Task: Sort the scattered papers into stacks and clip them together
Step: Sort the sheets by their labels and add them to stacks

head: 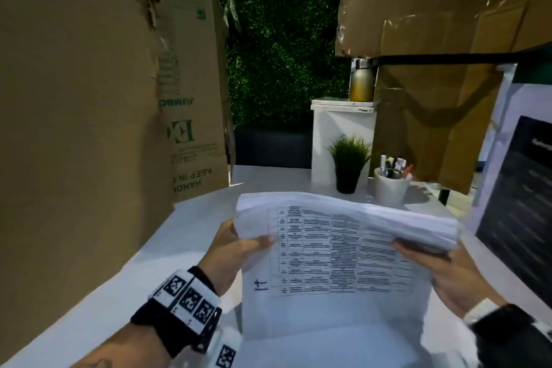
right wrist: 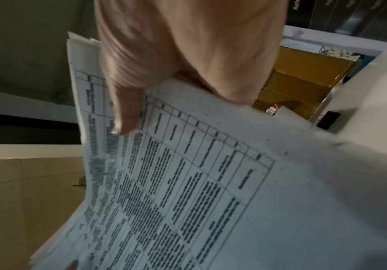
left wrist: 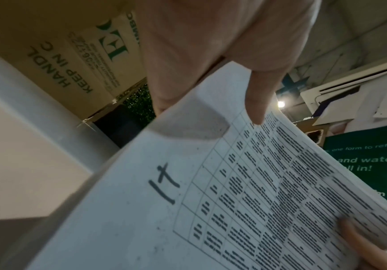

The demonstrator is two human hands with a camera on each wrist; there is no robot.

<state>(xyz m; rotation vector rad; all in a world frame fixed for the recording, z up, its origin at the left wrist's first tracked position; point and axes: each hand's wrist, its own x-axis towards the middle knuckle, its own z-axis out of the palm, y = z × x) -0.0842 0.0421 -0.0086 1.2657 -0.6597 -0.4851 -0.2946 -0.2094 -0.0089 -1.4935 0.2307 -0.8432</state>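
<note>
Both hands hold one thick stack of papers up off the white table, near its front edge, at about six o'clock. The top sheet is white, printed with a ruled table of small dark text too blurred to read, and "17" is handwritten in ink in its left margin. The far end of the stack bends upward and over, so the many sheet edges fan out in a pale band at twelve o'clock on the bundle.

The left hand grips the stack's left edge at nine o'clock, thumb lying on the top sheet and fingers curled underneath. The right hand pinches the right edge at three o'clock, thumb on top; from the right wrist view the thumb presses between fanned sheets, the fingers hidden behind.

Beyond the papers, at about one o'clock, a white cup stands on the table holding several pens and markers upright. Just left of it a black pot holds a small green grassy plant. Behind them a white box carries a metal bottle on top. Tall cardboard boxes stand at nine o'clock.
</note>
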